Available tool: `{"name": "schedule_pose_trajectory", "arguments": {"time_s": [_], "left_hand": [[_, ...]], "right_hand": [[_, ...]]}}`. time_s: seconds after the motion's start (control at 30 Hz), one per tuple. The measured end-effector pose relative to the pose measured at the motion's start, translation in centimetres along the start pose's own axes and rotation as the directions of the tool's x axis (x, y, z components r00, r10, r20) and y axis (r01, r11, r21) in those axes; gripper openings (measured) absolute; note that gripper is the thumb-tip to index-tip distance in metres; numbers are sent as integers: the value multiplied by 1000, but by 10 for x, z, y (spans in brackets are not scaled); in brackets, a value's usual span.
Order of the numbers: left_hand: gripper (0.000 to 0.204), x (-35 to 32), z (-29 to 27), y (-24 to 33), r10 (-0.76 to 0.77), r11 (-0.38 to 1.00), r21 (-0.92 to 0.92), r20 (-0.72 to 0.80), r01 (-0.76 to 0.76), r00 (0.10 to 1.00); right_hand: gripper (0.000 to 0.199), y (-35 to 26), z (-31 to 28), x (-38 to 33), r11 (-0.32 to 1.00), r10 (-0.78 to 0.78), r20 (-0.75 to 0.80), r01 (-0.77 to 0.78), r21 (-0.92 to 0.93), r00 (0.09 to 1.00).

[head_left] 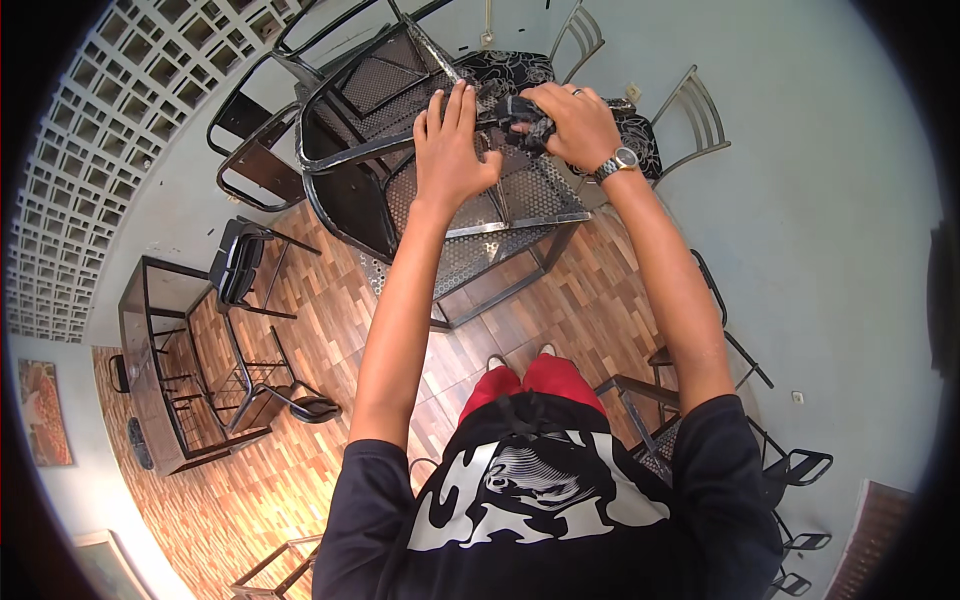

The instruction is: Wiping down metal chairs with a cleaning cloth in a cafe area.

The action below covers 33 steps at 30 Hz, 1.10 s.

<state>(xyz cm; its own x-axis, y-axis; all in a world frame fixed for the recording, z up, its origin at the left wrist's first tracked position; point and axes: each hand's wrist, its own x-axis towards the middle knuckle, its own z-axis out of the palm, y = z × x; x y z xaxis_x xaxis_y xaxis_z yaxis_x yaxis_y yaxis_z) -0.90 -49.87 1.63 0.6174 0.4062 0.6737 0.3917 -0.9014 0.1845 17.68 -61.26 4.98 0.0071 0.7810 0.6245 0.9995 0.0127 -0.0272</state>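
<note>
The left hand (455,150) lies over the frame of a black metal chair (362,153), fingers stretched out almost side by side and thumb apart, while the right hand (580,125) curls around a bunched dark cloth (526,122) just beside it. The chair appears tipped over on a perforated metal worktop (455,270). The work looks like rubbing down the frame; it should go best with the left hand bearing firmly so the chair cannot rock, the cloth kept snug around the tube, and strokes running along its length, easing off near rough, worn paint. The backs of the hands hide both palms, so how hard either presses cannot be told. Where the cloth meets the metal is covered, and overlapping dark bars blur the chair's far parts.
</note>
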Motion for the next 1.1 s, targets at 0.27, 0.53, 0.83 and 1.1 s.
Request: {"name": "schedule_pose_trajectory", "arguments": {"time_s": [0.27,0.53,0.83,1.1], "left_hand": [[83,10,20,12,8,998,-69,-81,-13,997],[86,8,10,6,-32,987,-156,-28,27,999],[88,11,9,6,-15,976,-216,14,18,1000],[87,12,7,-3,35,971,-238,-1,-34,999]], "right_hand": [[52,40,-14,-11,994,93,-11,-93,-60,996],[47,25,-10,3,955,285,-21,-286,-77,958],[40,-23,32,25,984,180,-91,-180,1,980],[37,-22,42,21,994,111,-108,-111,6,988]]}}
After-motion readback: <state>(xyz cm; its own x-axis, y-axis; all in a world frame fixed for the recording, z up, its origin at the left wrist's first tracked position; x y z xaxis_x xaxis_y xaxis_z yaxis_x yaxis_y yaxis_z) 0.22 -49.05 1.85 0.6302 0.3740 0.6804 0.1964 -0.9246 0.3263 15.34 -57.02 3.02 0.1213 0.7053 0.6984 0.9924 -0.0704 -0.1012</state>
